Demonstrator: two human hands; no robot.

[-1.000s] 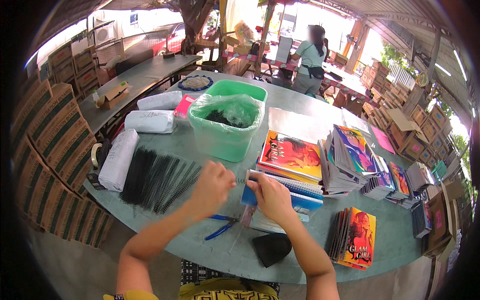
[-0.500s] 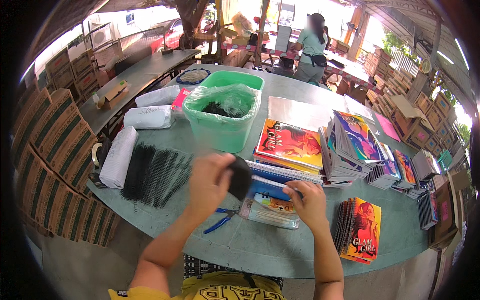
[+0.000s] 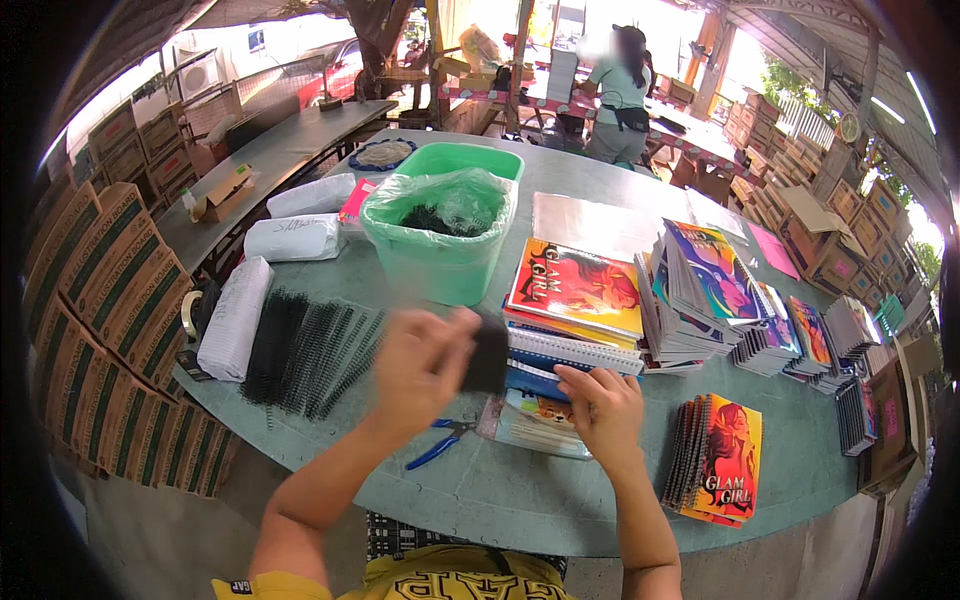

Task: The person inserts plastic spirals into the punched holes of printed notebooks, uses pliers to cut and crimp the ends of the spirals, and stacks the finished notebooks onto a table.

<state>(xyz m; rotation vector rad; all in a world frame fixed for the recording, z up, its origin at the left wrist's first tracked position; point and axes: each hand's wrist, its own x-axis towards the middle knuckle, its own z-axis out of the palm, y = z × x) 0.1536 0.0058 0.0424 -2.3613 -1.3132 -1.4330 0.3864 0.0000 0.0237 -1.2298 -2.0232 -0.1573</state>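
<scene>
My left hand [image 3: 425, 365], smeared by motion, is closed on a black palm-sized piece [image 3: 487, 357] whose kind I cannot make out. The piece is at the left end of a blue-covered notebook [image 3: 540, 381]. At that notebook's right end, my right hand [image 3: 603, 405] pinches the edge with thumb and fingers. Just below lies a clear packet [image 3: 540, 428] with a cartoon print, partly hidden by the right hand. Blue-handled pliers [image 3: 438, 448] rest to its left. Behind the blue notebook stands a stack of orange-red notebooks [image 3: 580, 287].
Black plastic spiral coils [image 3: 310, 350] lie spread at the left beside wrapped white rolls [image 3: 235, 320]. A green bin [image 3: 435, 270] with a plastic liner stands behind my hands. Coil-bound notebooks [image 3: 725, 460] sit front right, with more notebook stacks [image 3: 700, 290] behind. A person [image 3: 618, 95] stands far off.
The black piece in my left hand has turned and shifted slightly right and down. My right hand has slid a little left and down along the blue notebook.
</scene>
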